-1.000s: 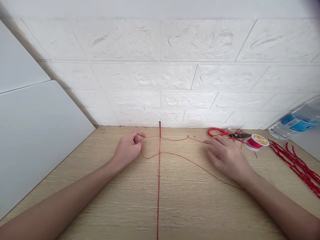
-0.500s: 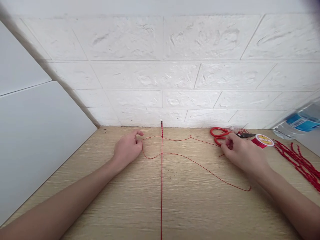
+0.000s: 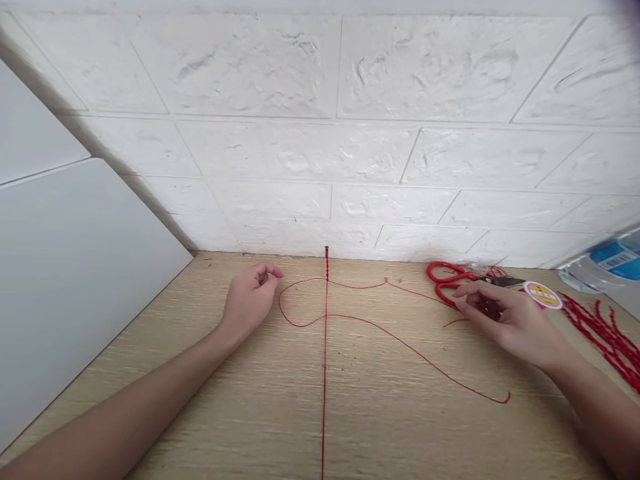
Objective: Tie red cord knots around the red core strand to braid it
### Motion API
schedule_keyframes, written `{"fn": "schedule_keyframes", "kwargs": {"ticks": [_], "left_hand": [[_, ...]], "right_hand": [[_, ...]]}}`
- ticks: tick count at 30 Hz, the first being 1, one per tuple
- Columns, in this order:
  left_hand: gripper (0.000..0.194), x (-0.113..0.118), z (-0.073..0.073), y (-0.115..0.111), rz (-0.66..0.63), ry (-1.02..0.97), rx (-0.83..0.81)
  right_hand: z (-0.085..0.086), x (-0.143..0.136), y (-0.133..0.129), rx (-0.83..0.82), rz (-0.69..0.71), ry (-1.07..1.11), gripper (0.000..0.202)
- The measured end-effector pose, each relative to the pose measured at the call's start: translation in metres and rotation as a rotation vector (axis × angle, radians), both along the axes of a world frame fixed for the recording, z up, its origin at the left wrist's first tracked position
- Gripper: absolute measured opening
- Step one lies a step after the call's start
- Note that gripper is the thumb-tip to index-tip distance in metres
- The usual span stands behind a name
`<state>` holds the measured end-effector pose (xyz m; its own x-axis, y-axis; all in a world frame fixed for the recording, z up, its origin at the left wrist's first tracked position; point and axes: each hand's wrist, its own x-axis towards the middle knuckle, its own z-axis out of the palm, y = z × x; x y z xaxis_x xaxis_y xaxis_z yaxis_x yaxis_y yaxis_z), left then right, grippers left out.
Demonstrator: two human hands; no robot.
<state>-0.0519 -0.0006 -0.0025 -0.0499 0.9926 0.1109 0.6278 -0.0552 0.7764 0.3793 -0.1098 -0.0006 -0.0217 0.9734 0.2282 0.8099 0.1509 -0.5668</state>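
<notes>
Thin red thread (image 3: 379, 327) loops across a straight red string (image 3: 325, 400), mid-frame.
I see a dark peg (image 3: 327, 249), centre, seemingly keeping the string straight. Left of the loop, the left hand (image 3: 249, 297) is loosely curled, holding nothing. The right hand (image 3: 520, 327), near the scissors (image 3: 493, 281) at right, meets the thread; I can't tell if it's pinching.

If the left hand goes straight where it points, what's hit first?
Probably the loop of red thread beside the left hand, though the hand's height is unclear.
</notes>
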Motion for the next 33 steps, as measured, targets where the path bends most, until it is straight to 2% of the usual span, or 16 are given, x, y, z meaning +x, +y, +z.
{"fn": "schedule_keyframes", "kwargs": {"ticks": [3, 6, 12, 17, 26, 30, 33], "left_hand": [[0.017, -0.001, 0.002, -0.001, 0.022, -0.072, -0.009], [0.015, -0.002, 0.004, -0.004, 0.025, -0.097, -0.008], [0.015, 0.0, 0.003, -0.01, -0.006, -0.092, -0.011], [0.015, 0.003, 0.005, -0.012, 0.009, -0.075, -0.008], [0.014, 0.003, 0.004, -0.012, 0.017, -0.076, 0.011], [0.014, 0.003, 0.005, -0.013, 0.017, -0.081, 0.007], [0.014, 0.004, 0.008, -0.015, 0.022, -0.076, 0.005]], "right_hand": [[-0.001, 0.004, 0.0, -0.043, 0.085, -0.053, 0.021], [-0.001, 0.008, 0.0, -0.029, 0.092, -0.068, 0.018], [0.003, 0.011, -0.004, 0.018, 0.001, -0.058, 0.015], [0.002, 0.023, -0.005, -0.036, -0.105, 0.0, 0.018], [0.004, 0.033, -0.005, -0.102, -0.025, 0.002, 0.019], [0.005, 0.031, -0.004, -0.271, 0.097, -0.055, 0.026], [0.009, 0.03, -0.003, -0.324, 0.148, -0.077, 0.026]]}}
